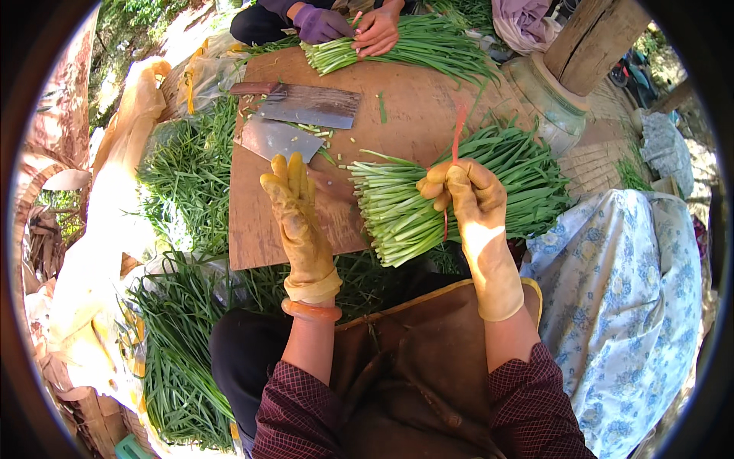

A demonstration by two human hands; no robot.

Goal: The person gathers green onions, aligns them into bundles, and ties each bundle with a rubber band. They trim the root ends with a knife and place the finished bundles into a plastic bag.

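A thick bundle of garlic chives (pixel 395 212) lies across the near right of a wooden board (pixel 413 109), its pale cut ends facing left. Around it runs a red tie (pixel 460 129), whose loose end stands up. My right hand (pixel 470 186), in a yellow rubber glove, pinches the tie above the bundle. My left hand (pixel 295 218), gloved alike, is raised over the board's near left with its fingers extended and nothing in it. Beyond its fingertips lie a cleaver (pixel 312 104) with a wooden handle and a second broad blade (pixel 278 139); the second one's handle is not clearly visible.
Across the board, a co-worker's hands (pixel 350 28), one in a purple glove, hold another chive bundle (pixel 424 49). Loose greens (pixel 189 183) are heaped at left, with more chives (pixel 178 350) nearer me. A ceramic jar (pixel 550 103), wooden post (pixel 596 46) and floral cloth (pixel 619 321) stand right.
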